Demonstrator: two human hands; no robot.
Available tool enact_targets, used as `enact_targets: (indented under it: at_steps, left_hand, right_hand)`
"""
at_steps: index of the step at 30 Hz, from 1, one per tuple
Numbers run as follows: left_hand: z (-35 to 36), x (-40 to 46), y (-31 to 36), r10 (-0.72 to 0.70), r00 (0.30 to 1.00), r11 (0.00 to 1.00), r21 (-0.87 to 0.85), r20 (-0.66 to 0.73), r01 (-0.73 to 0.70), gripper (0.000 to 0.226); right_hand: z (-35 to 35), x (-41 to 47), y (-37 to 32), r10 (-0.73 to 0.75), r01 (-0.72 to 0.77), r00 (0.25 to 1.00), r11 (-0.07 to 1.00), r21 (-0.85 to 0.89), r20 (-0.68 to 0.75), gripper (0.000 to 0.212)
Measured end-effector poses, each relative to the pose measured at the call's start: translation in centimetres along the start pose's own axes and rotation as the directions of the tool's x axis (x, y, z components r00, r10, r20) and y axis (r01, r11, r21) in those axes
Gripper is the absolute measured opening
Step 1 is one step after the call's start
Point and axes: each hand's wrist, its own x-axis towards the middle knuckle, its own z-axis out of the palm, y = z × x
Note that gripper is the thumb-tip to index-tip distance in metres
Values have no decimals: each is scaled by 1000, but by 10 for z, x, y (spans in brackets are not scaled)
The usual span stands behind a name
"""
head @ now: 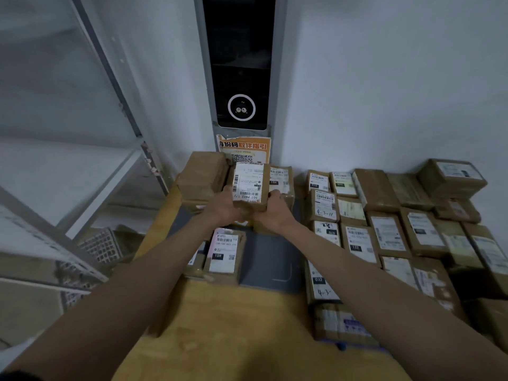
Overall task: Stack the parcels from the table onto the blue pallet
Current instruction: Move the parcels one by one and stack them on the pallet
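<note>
Here the left hand [224,206] and the right hand [275,209] both grip a small labelled parcel [250,185], fingers curled round its lower end, above the wooden tabletop [220,325].

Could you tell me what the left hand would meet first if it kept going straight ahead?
Probably the large brown cardboard parcel at the table's far end, just beyond the left hand; depth is unclear.

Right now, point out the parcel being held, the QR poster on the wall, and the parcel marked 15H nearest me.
Held parcel [249,185]: head view, on its white label.
QR poster [251,146]: head view, orange heading strip.
15H parcel [223,250]: head view, middle of its label.
</note>
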Motion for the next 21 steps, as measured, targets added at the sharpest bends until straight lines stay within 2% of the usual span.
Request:
enact_targets:
  at_steps: [2, 7, 10, 17, 21]
  left_hand:
    - [3, -27, 3, 25, 1000, 999, -23, -4, -25, 81]
    - [22, -79, 1, 60, 998, 998, -34, 34, -58, 79]
    - [34, -100, 3, 72, 997, 997, -33, 35, -70, 86]
    - [82, -129, 28, 147, 988, 988, -56, 46, -145, 87]
    - [116, -135, 51, 195, 976, 981, -25, 99, -193, 74]
  right_hand:
    - [1, -28, 0, -31, 30, 999, 999, 36, 16, 95]
    - [2, -89, 14, -42, 36, 998, 994, 101, 55, 70]
    - [2, -110, 31, -10, 8, 1000, 992, 123, 19, 70]
    - [-10, -165, 84, 10, 2, 997, 989, 146, -79, 67]
    - [-30, -195, 121, 55, -31, 990, 983, 181, -127, 58]
